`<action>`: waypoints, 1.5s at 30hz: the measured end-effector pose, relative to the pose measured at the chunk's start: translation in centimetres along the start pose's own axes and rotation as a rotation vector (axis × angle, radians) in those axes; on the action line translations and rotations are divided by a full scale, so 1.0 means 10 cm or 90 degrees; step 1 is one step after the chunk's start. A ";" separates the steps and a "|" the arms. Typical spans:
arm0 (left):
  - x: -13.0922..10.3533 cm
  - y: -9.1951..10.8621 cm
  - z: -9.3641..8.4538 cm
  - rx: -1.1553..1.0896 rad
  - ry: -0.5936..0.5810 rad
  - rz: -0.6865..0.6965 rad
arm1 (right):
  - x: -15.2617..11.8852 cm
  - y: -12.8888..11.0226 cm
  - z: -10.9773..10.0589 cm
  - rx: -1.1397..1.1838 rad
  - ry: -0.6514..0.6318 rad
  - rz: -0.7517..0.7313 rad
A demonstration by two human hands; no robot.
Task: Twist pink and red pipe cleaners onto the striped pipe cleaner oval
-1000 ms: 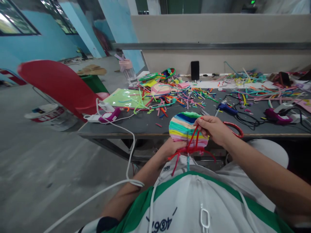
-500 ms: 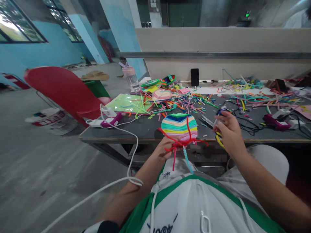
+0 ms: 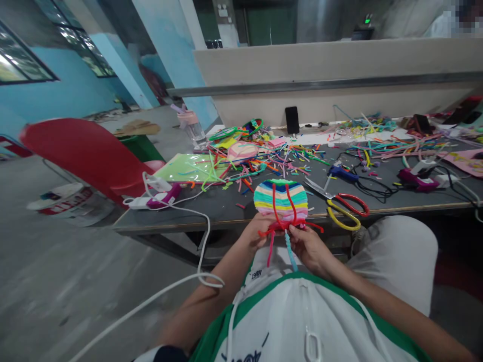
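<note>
A round striped pipe-cleaner craft [image 3: 281, 197] is held over the table's front edge, its bands green, blue, cream, teal, yellow and pink. Red pipe cleaners stand up and stick out at its lower end, and a pink and a light-blue strand hang below. My left hand [image 3: 260, 230] grips the lower left of the craft. Pinched at its lower right is my right hand [image 3: 305, 244], closed by the red strands; some fingertips are hidden behind the piece. Scissors [image 3: 335, 201] with red and yellow handles lie spread at the table edge, right of the craft.
Pipe-cleaner scraps [image 3: 298, 158] cover the back of the grey table [image 3: 219, 203]. A blue glue gun [image 3: 343, 173], purple power strips [image 3: 164, 196], a phone [image 3: 292, 120] and a bottle [image 3: 192, 128] are around. A white cable [image 3: 206, 241] hangs at left, near a red chair [image 3: 83, 156].
My right hand has let go of the scissors at the table edge and moved left onto the craft. A slanted red strand on the left now stands more upright.
</note>
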State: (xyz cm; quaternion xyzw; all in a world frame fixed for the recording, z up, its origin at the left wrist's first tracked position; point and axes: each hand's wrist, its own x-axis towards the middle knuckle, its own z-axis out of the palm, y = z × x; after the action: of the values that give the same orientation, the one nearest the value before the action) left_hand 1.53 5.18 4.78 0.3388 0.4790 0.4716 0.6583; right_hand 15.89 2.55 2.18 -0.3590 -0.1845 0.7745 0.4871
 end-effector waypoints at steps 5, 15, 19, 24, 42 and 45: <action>0.07 0.06 0.02 0.016 0.009 -0.022 | 0.08 0.05 -0.01 -0.001 0.017 -0.021; 0.24 0.44 -0.11 -0.006 -0.083 -0.085 | 0.29 -0.25 0.30 0.016 0.071 -0.014; 0.14 0.54 -0.39 0.109 0.050 0.043 | 0.33 -0.30 0.31 0.014 0.075 0.012; -0.10 0.67 -0.54 0.507 0.318 0.487 | 0.34 -0.32 0.33 -0.010 0.092 0.039; 0.19 0.47 -0.08 0.991 0.109 0.337 | 0.38 -0.48 0.28 -0.063 0.083 0.135; 0.18 0.44 -0.06 1.013 0.131 0.336 | 0.26 -0.50 0.26 -0.033 0.069 0.095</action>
State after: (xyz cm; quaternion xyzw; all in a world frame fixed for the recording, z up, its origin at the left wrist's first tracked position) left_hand -0.14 8.33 8.01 0.7575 0.6313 0.1604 0.0446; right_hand 16.43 7.28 6.11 -0.4256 -0.1506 0.7830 0.4279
